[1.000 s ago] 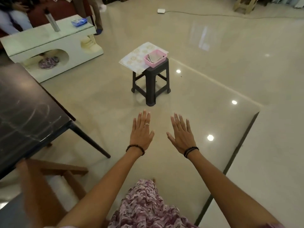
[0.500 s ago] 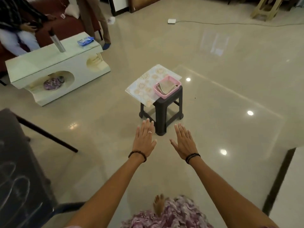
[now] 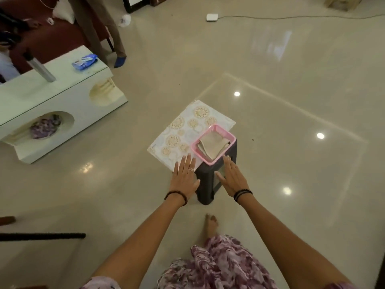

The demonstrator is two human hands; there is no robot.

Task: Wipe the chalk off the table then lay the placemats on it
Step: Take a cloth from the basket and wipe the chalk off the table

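patterned placemats just beyond fingers (untouched)

Stool: on the floor, centre, just ahead of both hands.
Placemat: on the stool, overhanging left.
Basket: on the placemat's right end, folded cloth inside.
Coffee table: far left; bottle and packet on its tabletop.

Both arms stretched fwd, nearly straight, forearms converging slightly. Left hand flat, palm down, fingers straight & together, thumb out to the inside; ring on one finger, dark band at wrist. Right hand flat too, palm down, fingers straight, thumb pointing inward; dark bands at wrist. Hands side by side, apart, holding nothing. One bare foot fwd below them.
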